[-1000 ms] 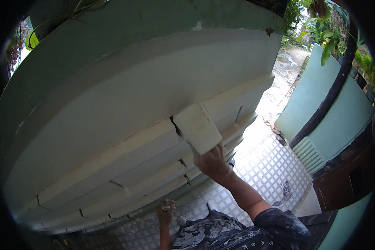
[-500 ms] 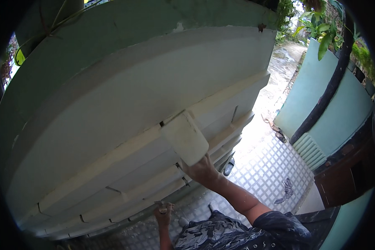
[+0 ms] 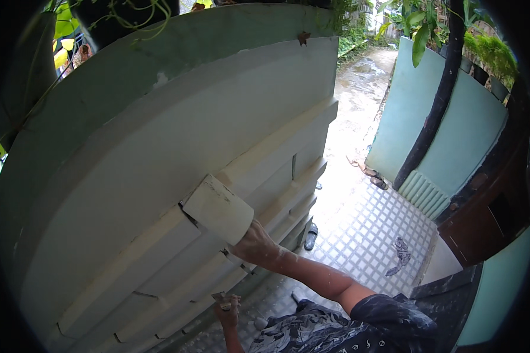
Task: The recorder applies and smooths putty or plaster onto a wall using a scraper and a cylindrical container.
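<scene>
Trowel [image 3: 219, 207] slid left, blade pointing up-left; right hand [image 3: 254, 246] gripping it, left hand [image 3: 228, 307] pinching scraper [image 3: 219, 299].

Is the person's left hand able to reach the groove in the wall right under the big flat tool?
Probably yes. The left hand is low, holding a small tool, and nothing lies between it and the groove. The right hand presses the wide flat tool just beside that spot, so it could be crowded.

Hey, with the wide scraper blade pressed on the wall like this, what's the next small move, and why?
Probably draw the wide blade along the raised band, keeping it flat. The right hand presses it across a dark groove at the blade's left corner, so that seam looks unfilled. The left hand holds a small tool low, away from the wall.
</scene>
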The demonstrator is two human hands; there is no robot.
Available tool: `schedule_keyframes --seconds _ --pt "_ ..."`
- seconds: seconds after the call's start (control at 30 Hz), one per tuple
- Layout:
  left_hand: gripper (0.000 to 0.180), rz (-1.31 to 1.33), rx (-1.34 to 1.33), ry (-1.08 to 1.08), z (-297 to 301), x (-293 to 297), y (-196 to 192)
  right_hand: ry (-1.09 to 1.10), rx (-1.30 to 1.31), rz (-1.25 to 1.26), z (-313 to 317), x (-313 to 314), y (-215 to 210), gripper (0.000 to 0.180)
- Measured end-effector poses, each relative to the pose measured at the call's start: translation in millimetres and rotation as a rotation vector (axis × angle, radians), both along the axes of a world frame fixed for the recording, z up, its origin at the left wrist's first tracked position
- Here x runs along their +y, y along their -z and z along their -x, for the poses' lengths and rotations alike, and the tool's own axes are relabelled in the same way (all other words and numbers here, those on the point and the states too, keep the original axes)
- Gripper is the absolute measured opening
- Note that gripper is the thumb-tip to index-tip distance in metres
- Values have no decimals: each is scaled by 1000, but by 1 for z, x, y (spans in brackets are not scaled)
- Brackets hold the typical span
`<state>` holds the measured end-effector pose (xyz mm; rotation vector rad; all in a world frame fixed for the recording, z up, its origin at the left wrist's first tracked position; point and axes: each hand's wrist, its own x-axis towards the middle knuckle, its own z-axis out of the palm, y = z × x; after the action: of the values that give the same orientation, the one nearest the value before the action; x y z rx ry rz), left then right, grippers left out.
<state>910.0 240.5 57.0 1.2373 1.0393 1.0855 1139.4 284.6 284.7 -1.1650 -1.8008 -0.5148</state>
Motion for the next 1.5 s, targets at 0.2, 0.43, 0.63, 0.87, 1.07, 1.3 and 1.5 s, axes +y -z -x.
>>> schedule_keyframes --seconds 0.2,0.43,0.63,0.87,1.07,1.3,1.5 --pt "6 -47 6 19 -12 -3 11 -119 143 362 -39 -50 21 26" --pt "7 -29 109 123 -54 6 0 -77 349 -38 -95 8 -28 16" --pt "7 -24 72 111 -91 9 0 19 123 26 -125 -1 10 18" --pt "5 -31 82 140 -105 5 28 -37 390 -3 -168 -33 9 18" --pt "4 32 72 154 -143 11 1 90 436 -101 -253 31 -27 16" --pt "6 -45 132 165 -148 12 2 162 491 -48 -262 -1 57 12" --pt "7 -3 155 192 -145 11 15 319 697 -278 -317 17 -5 13"
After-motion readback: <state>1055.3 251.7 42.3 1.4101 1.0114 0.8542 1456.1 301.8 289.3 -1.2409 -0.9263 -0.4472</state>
